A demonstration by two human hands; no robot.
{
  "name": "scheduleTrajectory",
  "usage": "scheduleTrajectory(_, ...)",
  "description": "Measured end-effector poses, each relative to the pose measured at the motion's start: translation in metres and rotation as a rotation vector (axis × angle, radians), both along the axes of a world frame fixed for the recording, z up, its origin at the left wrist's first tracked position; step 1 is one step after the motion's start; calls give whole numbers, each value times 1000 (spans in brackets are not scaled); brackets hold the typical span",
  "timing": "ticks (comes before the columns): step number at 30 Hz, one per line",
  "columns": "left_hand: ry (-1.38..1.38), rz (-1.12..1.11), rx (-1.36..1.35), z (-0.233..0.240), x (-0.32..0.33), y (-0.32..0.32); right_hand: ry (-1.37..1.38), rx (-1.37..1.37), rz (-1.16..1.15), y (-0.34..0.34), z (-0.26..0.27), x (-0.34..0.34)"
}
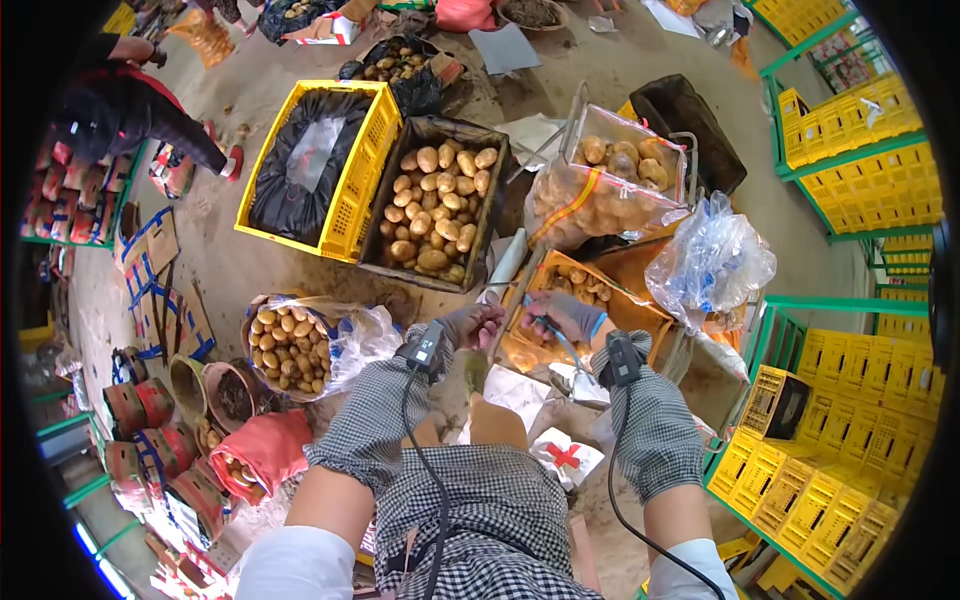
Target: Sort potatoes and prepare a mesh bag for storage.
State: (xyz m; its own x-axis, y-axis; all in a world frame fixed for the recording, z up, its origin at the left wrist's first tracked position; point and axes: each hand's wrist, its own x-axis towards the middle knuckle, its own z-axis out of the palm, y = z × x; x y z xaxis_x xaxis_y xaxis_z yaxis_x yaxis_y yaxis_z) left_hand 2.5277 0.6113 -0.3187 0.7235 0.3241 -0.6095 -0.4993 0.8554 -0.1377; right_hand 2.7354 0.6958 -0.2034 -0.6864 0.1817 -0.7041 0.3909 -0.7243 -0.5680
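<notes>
My left hand (472,327), in a grey glove with bare fingertips, is at the left bar of a metal frame. Its fingers are curled; whether they pinch anything is too small to tell. To its right, my gloved right hand (566,316) has a thin blue strip (564,341) between its fingers. Just beyond that hand, an orange mesh bag (637,289) hangs open on the frame, with potatoes (574,283) inside. A larger mesh bag full of potatoes (570,202) stands behind it in another metal frame. Grey checked sleeves cover both forearms, each wrist carrying a small black device.
Left ahead are a dark crate of potatoes (476,281) and a yellow crate (352,210) lined with black plastic. An open bag of potatoes (291,349) stands near my left arm. Crumpled transparent plastic (709,259) lies right. Green racks (817,302) hold yellow crates. A person (120,112) stands far left.
</notes>
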Motion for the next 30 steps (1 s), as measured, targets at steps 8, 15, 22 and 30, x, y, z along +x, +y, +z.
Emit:
scheduleTrajectory(8,108,175,307,14,3,-3,14,58,102,-3,-12,-12)
scheduleTrajectory(15,132,261,164,11,33,11,78,-57,273,-2,-36,-11)
scheduleTrajectory(22,94,-11,49,-39,7,-14,11,91,162,-17,-26,-33)
scheduleTrajectory(30,130,368,263,14,1,-16,-115,28,-262,-27,-28,5)
